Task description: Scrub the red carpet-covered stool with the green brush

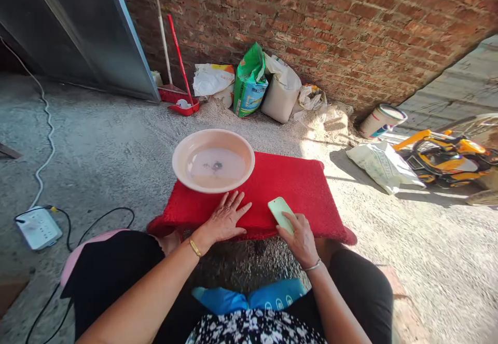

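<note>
My left hand (pixel 227 219) lies on the near edge of a red plush cloth (pixel 284 178), its fingers spread and pointing at the basin. My right hand (pixel 299 237) is closed around the near end of a light green scrub brush (pixel 280 211), which rests on the cloth with a small hole at its far end; no bristles show. The cloth covers a low, flat support that is hidden beneath it. On the cloth's far left part stands a pale pink basin (pixel 181 170) with cloudy water in it, just beyond my left fingertips.
A power strip (pixel 41 227) with cables lies on the concrete floor at left. By the brick wall (pixel 311 17) stand a red dustpan (pixel 190 106), a green sack (pixel 249 82), a white sack (pixel 282 95) and a bucket (pixel 381 121). An orange machine (pixel 447 154) stands at right.
</note>
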A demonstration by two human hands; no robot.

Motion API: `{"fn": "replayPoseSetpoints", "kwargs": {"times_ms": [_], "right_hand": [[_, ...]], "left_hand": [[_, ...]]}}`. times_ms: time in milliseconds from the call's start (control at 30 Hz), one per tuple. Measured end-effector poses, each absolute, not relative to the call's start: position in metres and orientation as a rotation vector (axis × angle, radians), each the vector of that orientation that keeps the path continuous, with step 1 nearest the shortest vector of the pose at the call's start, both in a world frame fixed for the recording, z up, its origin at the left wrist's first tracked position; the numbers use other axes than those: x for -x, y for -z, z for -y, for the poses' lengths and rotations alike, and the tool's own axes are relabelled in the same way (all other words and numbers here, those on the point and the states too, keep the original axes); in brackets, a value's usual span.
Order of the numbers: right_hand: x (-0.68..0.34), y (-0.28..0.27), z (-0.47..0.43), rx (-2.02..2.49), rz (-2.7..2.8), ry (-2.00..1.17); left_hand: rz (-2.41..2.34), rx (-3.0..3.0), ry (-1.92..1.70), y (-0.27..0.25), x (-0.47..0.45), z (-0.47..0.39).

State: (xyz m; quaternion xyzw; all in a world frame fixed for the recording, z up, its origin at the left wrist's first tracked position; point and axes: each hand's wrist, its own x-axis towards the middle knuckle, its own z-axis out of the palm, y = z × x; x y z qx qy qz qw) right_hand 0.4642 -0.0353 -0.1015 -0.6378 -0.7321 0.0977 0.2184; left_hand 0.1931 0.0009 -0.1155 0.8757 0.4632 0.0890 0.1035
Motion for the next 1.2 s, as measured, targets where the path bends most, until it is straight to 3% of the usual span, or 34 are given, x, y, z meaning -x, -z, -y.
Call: {"fn": "replayPoseSetpoints", "kwargs": {"times_ms": [167,400,500,700,833,1100,1200], "right_hand": [[-0.502,0.110,0.033,1.883,2.017,-0.201],[-0.628,0.103,0.053,2.522,1.308,-0.110],[-0.603,0.096,0.055,2.405,1.347,-0.094],[-0.474,0.099,0.036,1.811,1.948,-0.223],[-0.458,0.104,0.025,1.764,2.075,-0.294],[-0.601,0.092,0.037,2.542,1.298,-0.190],[-0.617,0.086,0.040,2.602,1.116,-0.115]], "left_hand": [[-1.349,-2.683,-0.210,0.122,-0.188,-0.003],[-1.397,-2.762,-0.203,0.130,-0.192,-0.002],[-1.429,-2.743,-0.178,0.130,-0.196,-0.002],[-1.455,-2.734,-0.148,0.129,-0.198,-0.004],[-1.471,-2.750,-0.158,0.128,-0.199,-0.005],[-1.455,-2.729,-0.181,0.129,-0.200,-0.005],[-1.449,-2.730,-0.188,0.129,-0.199,-0.004]]}}
